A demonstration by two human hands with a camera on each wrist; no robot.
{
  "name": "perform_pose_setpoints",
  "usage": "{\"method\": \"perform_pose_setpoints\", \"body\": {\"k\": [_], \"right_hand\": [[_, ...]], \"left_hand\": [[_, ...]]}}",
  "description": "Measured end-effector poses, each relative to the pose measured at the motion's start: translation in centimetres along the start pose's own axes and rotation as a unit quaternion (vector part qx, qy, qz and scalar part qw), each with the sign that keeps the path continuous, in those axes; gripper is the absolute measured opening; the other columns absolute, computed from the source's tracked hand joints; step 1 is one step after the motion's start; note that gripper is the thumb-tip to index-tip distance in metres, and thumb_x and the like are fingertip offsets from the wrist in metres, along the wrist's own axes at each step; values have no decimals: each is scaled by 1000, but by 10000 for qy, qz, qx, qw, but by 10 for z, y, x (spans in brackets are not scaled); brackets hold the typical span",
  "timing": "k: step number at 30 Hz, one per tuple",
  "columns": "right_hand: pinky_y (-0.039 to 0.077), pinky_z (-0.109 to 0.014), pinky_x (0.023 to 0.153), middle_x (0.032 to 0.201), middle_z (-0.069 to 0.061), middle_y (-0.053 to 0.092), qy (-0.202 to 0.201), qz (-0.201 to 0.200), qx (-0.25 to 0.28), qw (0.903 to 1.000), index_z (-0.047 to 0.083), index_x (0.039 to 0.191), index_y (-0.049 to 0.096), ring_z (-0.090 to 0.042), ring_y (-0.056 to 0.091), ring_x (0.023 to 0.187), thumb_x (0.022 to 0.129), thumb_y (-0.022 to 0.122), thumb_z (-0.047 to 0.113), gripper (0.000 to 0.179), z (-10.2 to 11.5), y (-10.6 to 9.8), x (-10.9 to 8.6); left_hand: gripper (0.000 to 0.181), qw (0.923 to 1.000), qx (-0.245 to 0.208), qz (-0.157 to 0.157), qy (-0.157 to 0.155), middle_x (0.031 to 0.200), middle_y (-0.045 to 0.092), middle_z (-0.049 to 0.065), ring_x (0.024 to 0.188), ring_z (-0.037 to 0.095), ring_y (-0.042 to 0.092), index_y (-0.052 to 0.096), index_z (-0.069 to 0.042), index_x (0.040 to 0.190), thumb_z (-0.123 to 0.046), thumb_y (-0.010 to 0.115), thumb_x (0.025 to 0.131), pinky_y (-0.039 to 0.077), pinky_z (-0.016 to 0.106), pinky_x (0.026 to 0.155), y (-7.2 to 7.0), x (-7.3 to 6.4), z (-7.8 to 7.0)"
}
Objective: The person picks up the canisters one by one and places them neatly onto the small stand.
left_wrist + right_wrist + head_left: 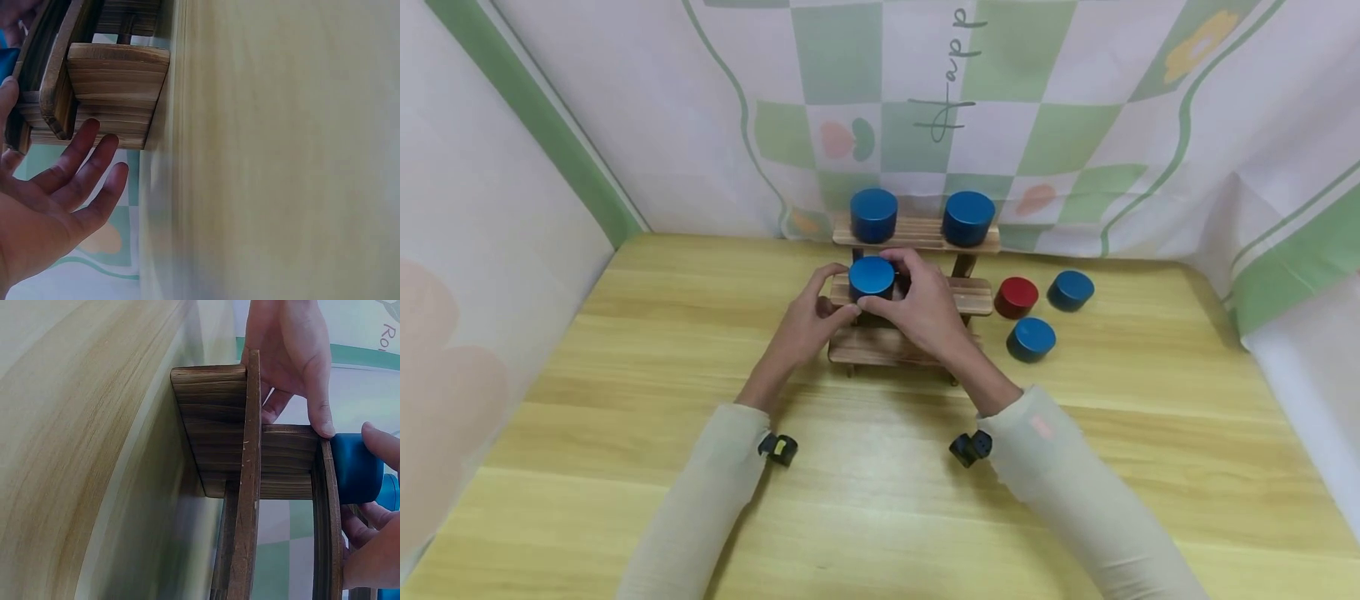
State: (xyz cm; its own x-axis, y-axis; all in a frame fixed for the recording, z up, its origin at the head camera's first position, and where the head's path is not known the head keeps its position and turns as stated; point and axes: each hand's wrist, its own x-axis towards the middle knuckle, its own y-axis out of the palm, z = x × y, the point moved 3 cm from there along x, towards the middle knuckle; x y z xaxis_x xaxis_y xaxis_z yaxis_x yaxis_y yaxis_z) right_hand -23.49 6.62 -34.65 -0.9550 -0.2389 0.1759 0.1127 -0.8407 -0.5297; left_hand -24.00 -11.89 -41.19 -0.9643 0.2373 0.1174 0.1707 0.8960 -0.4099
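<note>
A blue round tin (872,277) sits at the left end of the middle step of a wooden three-step stand (891,343). My right hand (927,304) holds it, thumb at the front and fingers behind. From the left, my left hand (808,323) holds the same tin between thumb and forefinger; the other fingers are spread beside the stand in the left wrist view. The left thumb (320,409) meets the tin near the step's edge in the right wrist view. Two larger blue tins, one left (874,216) and one right (968,218), stand on the top step.
Right of the stand, a red tin (1017,298) and two smaller blue tins, one behind (1071,291) and one nearer (1031,340), stand on the wooden table (865,517). A patterned curtain (917,67) hangs close behind the stand.
</note>
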Motion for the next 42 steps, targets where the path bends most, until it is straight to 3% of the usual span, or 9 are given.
{"method": "perform_pose_setpoints", "body": {"k": [11,21,25,33,38,42], "right_hand": [[44,-40,101,126,-9,59,10,-133,266,9996,6,137,53,-24,54,117,85,83,22,63,-3,-8,-10],[43,-43,97,127,-10,59,-102,-240,593,9979,6,136,54,-25,52,115,85,82,14,59,-8,-23,-21],[44,-43,95,127,-8,59,-169,-317,653,9972,6,137,54,-25,53,116,85,83,15,60,-9,-34,-27],[42,-38,94,127,-11,58,104,-513,1131,9922,4,137,53,-26,52,117,86,80,9,57,-19,-64,-42],[42,-31,90,127,-11,58,64,-702,1118,9912,5,138,53,-27,52,115,87,79,11,58,-27,-82,-49],[43,-27,91,130,-8,56,253,-829,1068,9905,6,141,51,-25,51,114,88,78,14,60,-37,-96,-55]], "left_hand": [[61,10000,39,-13,-25,78,61,12,72,25,57,36,-23,151,-36,64,99,45,36,61,0,0,-1],[62,10000,30,-30,-23,78,60,12,73,25,57,36,-24,151,-38,65,98,47,37,64,0,-2,-1],[60,10000,-46,-35,-5,76,60,12,71,25,56,37,-28,150,-38,66,98,45,36,61,0,-1,-1],[59,9999,-134,-21,-60,87,65,11,80,25,61,38,-28,150,-38,66,98,48,37,64,0,-1,-1],[61,9998,-196,-10,-11,82,63,12,76,26,59,37,-25,150,-38,65,98,46,37,61,0,0,1],[60,9997,-227,-2,-5,77,59,12,72,26,57,38,-27,150,-39,66,98,44,36,59,1,0,2]]}}
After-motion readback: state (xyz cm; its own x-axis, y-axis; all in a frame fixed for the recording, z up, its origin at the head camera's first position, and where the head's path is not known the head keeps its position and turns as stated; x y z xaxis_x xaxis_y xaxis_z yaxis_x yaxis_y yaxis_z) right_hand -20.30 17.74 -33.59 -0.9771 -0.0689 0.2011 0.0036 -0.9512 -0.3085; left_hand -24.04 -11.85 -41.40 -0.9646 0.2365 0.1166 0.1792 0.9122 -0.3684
